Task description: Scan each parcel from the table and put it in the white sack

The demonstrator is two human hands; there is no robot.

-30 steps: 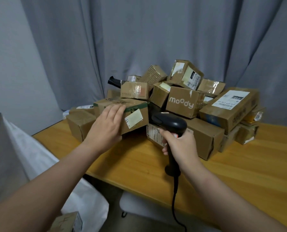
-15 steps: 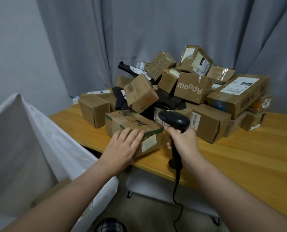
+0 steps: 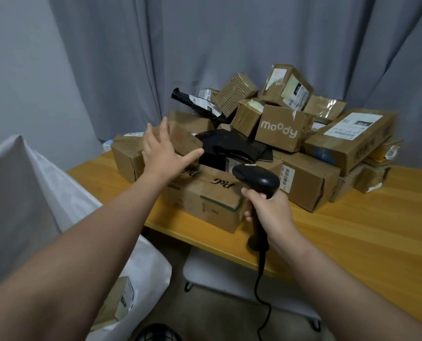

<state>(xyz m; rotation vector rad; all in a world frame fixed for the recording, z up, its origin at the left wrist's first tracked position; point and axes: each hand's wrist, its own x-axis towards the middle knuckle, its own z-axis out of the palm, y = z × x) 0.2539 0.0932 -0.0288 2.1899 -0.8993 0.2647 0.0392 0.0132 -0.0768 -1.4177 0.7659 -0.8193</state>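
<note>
Parcels, brown cardboard boxes of mixed sizes (image 3: 308, 178): heaped on the yellow wooden table (image 3: 352, 232), stacked several deep toward the grey curtain (image 3: 205, 45) behind.

Foremost item: flat brown carton printed "P&G" with a green stripe (image 3: 212, 205), lying at the table's near edge, its right end just beside the scanner handle.

Further items in the heap:
- brown box lettered "moody" in white (image 3: 282, 127), tilted, upper middle
- long brown box with a white shipping label (image 3: 350, 141), right side, resting on other boxes
- black plastic mailer bags (image 3: 234, 146), crumpled in the middle between the boxes
- small tilted brown box (image 3: 183, 139), left middle

Left hand (image 3: 164, 153): raised over the left side of the heap, in front of the small tilted brown box. Fingers straight and spread, grasping nothing. Whether it touches the box cannot be told.

Right hand (image 3: 271, 212): fingers curled tight round the handle of the black handheld barcode scanner (image 3: 256, 178). The scanner's head points toward the heap, above the right end of the "P&G" carton. Black cable (image 3: 260, 279) hangs from the handle, below the table edge.

White sack (image 3: 20, 193): stands at the left beside the table, mouth open at lower left. One tan boxed parcel with a label (image 3: 121, 299) lies inside.
</note>
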